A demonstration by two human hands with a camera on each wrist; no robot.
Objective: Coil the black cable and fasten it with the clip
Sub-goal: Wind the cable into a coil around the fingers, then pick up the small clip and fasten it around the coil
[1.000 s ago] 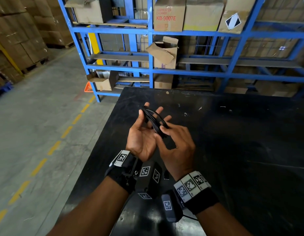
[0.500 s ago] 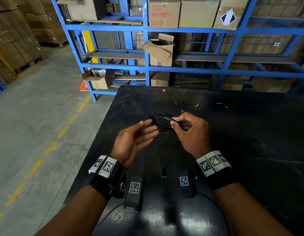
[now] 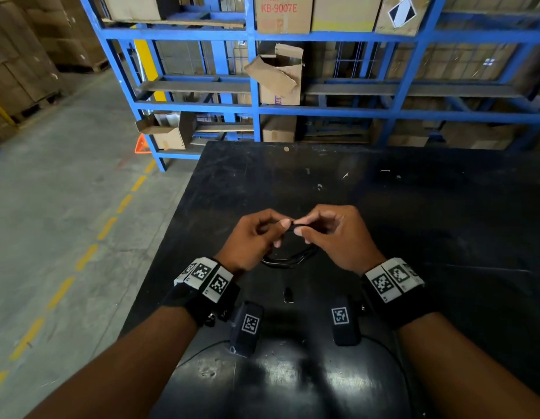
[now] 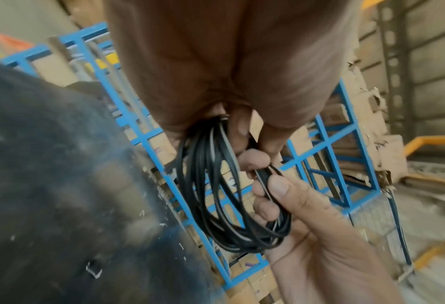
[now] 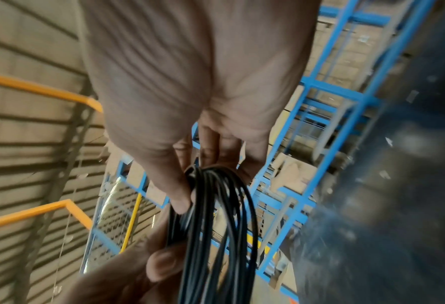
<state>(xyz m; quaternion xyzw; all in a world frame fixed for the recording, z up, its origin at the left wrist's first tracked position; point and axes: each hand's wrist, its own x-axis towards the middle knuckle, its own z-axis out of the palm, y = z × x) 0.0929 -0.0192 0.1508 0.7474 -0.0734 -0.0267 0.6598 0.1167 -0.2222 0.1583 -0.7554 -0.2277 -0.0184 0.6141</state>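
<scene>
- The coiling looks done: the black cable [image 3: 288, 257] hangs as a bundle of several loops between the two hands, just above the black table [image 3: 428, 213], near its front edge.
- The step in hand seems to be gathering the top of the coil so it can be fastened.
- The left hand [image 3: 253, 237] has its fingers curled and pinches the top of the bundle; in the left wrist view the loops hang below its fingertips.
- The right hand [image 3: 338, 234] pinches the same stretch, thumb and fingertips clamped on the strands just beside the left hand's pinch.
- A small dark object [image 3: 288, 295] lies on the table, nearer the person than the coil; it may be the clip, but I cannot tell.
- Next, one hand must keep the loops together while the other frees itself to fetch and close the clip.
</scene>
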